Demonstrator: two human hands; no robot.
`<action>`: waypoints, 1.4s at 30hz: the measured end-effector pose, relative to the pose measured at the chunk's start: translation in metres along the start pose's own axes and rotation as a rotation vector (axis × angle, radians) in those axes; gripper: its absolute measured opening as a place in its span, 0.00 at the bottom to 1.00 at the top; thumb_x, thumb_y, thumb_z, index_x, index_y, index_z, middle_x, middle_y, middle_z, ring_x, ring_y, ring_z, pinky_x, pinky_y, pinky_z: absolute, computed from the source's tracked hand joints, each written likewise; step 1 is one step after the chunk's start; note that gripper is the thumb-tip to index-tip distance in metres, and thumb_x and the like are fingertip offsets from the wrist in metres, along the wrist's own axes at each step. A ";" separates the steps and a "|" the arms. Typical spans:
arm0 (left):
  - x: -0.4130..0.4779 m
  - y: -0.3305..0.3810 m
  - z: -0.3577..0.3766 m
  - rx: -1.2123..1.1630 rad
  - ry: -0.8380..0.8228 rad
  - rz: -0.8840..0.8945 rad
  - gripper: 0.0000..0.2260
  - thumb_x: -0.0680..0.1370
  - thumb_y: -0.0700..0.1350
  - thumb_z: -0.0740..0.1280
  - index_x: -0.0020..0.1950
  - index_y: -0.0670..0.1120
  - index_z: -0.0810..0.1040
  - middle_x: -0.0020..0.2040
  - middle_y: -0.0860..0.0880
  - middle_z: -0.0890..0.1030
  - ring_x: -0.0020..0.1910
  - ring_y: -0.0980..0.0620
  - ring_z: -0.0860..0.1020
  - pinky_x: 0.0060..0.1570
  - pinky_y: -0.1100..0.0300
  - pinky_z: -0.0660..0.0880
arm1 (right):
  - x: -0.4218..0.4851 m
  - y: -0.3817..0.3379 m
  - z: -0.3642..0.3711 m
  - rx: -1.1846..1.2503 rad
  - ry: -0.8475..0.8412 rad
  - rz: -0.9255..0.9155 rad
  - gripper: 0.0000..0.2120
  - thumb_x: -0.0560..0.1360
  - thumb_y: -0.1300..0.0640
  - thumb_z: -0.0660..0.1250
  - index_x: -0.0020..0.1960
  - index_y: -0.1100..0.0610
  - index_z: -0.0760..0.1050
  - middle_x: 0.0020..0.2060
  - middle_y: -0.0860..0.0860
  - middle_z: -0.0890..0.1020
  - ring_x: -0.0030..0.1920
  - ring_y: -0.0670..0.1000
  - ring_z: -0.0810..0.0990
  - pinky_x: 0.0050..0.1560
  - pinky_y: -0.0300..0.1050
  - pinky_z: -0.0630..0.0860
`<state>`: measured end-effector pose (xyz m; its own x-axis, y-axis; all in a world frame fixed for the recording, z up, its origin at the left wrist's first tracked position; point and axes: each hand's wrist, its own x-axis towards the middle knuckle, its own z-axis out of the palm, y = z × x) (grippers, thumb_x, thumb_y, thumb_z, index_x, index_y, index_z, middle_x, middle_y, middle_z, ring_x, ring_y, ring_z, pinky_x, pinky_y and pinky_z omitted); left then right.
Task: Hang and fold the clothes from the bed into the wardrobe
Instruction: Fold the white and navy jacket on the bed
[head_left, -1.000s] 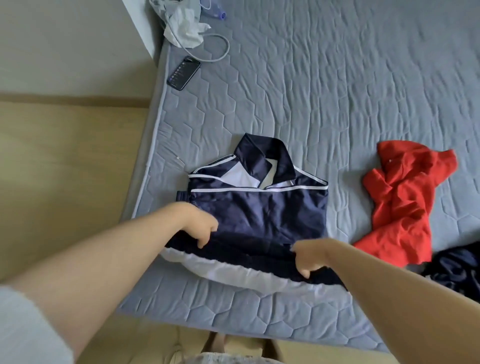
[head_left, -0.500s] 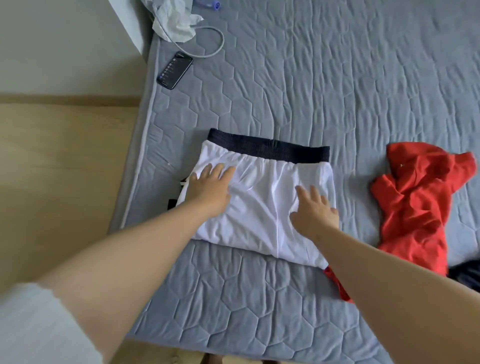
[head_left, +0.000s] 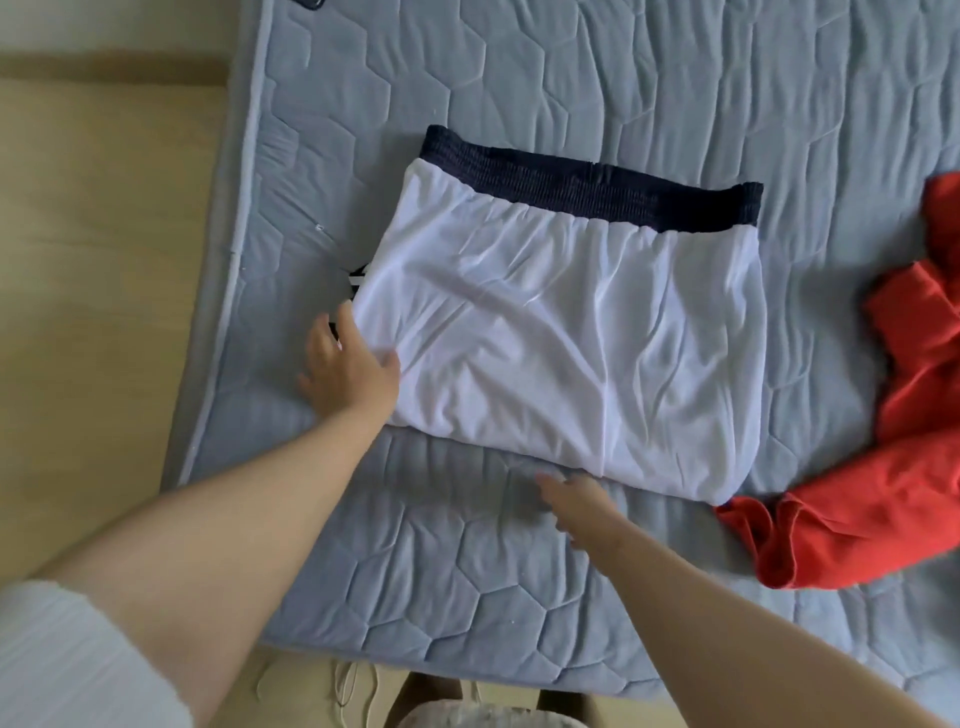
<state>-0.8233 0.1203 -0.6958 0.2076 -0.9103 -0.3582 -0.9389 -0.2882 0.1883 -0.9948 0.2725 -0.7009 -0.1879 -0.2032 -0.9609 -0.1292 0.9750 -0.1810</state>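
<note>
Lower centre, the right hand (head_left: 576, 501), fingers straight and empty, hovers by the folded jacket (head_left: 571, 332), mid-frame on the bed (head_left: 623, 78); the left hand (head_left: 345, 371), fingers spread, holding nothing, touches its left edge, seemingly to lift it.

One white garment (head_left: 571, 338), one red garment (head_left: 883, 499), two hands (head_left: 348, 374) (head_left: 576, 504).

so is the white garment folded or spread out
Folded: the white garment lies as a compact rectangle with a striped navy layer peeking out beneath.
</note>
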 end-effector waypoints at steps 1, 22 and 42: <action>0.009 -0.003 0.001 -0.046 -0.022 -0.045 0.32 0.76 0.52 0.65 0.75 0.49 0.53 0.75 0.46 0.57 0.72 0.43 0.60 0.66 0.42 0.60 | 0.003 -0.003 0.006 0.106 0.011 0.021 0.25 0.76 0.44 0.62 0.64 0.61 0.68 0.56 0.56 0.75 0.51 0.55 0.75 0.52 0.47 0.72; -0.053 -0.036 0.025 -0.383 -0.296 -0.325 0.25 0.69 0.47 0.67 0.63 0.44 0.64 0.60 0.43 0.73 0.54 0.42 0.75 0.52 0.52 0.71 | -0.004 0.038 -0.013 1.063 0.460 0.160 0.19 0.75 0.61 0.66 0.65 0.56 0.70 0.51 0.54 0.75 0.47 0.54 0.74 0.56 0.52 0.75; -0.059 0.090 0.069 0.212 -0.331 0.350 0.08 0.79 0.49 0.60 0.46 0.45 0.67 0.50 0.42 0.77 0.52 0.39 0.75 0.51 0.51 0.70 | 0.000 0.145 -0.066 1.027 0.498 0.124 0.11 0.75 0.60 0.66 0.57 0.59 0.73 0.37 0.50 0.73 0.35 0.48 0.72 0.33 0.41 0.68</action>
<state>-0.9389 0.1687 -0.7205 -0.1940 -0.7889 -0.5830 -0.9786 0.1139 0.1715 -1.0779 0.4082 -0.7137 -0.5374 0.1095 -0.8362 0.7297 0.5575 -0.3960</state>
